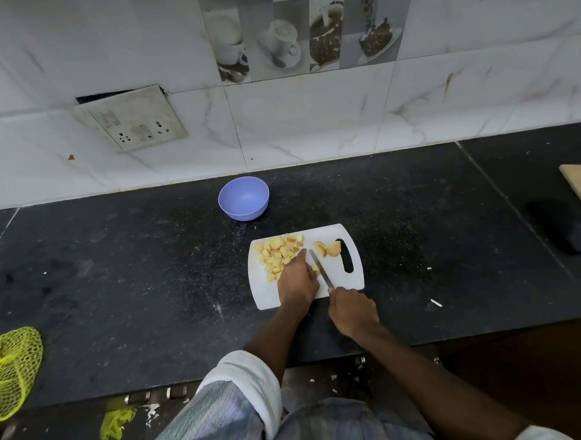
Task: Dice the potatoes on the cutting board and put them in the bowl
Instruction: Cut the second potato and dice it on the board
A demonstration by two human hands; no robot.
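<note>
Potato cubes (pixel 279 257) lie heaped on the left of the cutting board (pixel 350 285), bigger chunks (pixel 328 249) waiting at the far right. The right hand (pixel 353 313) grips the knife (pixel 321 270), while the left hand (pixel 296 279) pins a small piece (pixel 315 268) beside the blade. Best tuck those fingertips back and slice straight down. The bowl (pixel 244 198) sits empty beyond the board.

Matt white plastic cutting board (pixel 337 277), smooth lilac plastic bowl (pixel 244 197), speckled black stone counter (pixel 136 264).
</note>
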